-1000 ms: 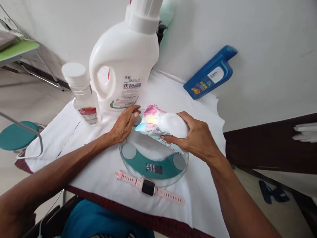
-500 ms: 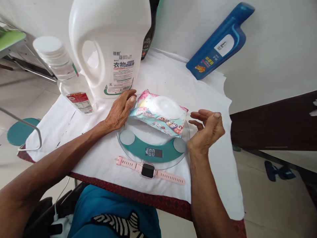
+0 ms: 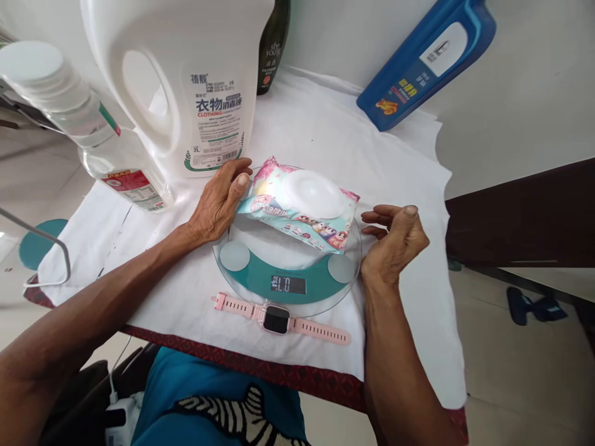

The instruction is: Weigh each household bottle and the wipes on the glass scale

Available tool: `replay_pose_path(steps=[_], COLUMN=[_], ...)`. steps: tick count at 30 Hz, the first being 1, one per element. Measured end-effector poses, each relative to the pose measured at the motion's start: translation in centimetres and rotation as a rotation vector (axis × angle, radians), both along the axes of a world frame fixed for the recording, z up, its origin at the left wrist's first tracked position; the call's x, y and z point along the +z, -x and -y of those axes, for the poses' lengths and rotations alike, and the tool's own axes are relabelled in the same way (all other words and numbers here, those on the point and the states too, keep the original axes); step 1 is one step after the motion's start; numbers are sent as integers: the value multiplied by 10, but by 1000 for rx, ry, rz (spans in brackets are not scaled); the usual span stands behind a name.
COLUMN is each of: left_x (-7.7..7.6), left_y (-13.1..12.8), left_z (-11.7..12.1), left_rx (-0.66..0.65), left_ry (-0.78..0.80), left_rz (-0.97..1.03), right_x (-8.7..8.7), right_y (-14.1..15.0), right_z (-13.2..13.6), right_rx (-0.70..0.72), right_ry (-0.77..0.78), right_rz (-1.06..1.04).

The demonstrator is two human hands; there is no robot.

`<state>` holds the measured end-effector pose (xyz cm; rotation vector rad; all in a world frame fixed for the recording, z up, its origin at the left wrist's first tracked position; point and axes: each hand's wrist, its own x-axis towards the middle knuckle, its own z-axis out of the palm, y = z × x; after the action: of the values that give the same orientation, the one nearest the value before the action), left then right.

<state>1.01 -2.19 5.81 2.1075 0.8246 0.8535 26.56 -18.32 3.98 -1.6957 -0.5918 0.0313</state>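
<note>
A pack of wet wipes [image 3: 297, 204] with a white lid lies on a round glass scale [image 3: 260, 282] with a green band and a lit display. At the scale's left edge rests my left hand [image 3: 217, 201], fingers stretched out beside the pack and holding nothing. To the right of the scale, my right hand [image 3: 395, 241] is on its side, its fingers loosely bent and apart, with nothing in them. A pink-strapped smartwatch [image 3: 276, 319] lies flat along the scale's front edge.
Behind my left hand stand a large white jug of clothing disinfectant [image 3: 214, 139], a clear bottle with a white cap [image 3: 125, 167] and a dark bottle [image 3: 273, 52]. A blue bottle [image 3: 409, 74] stands at the back right. White cloth [image 3: 320, 136] covers the table.
The digits on the scale's display have changed from what looks like 0.0. The view has come slightly closer to the table. Both hands keep about the same places beside the scale.
</note>
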Motion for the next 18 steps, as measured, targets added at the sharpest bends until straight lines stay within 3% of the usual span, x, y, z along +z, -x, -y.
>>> replay_pose_path(steps=[13,18], left_x=[2,-1], left_y=[0,0], left_z=[0,-1], left_rx=[0,-8], left_ry=[5,10], left_rz=[-37,-1], right_x=[-3,7], right_y=[-4,-7], right_z=[2,6], right_rx=[14,121], right_ry=[28,14], right_rz=[25,54])
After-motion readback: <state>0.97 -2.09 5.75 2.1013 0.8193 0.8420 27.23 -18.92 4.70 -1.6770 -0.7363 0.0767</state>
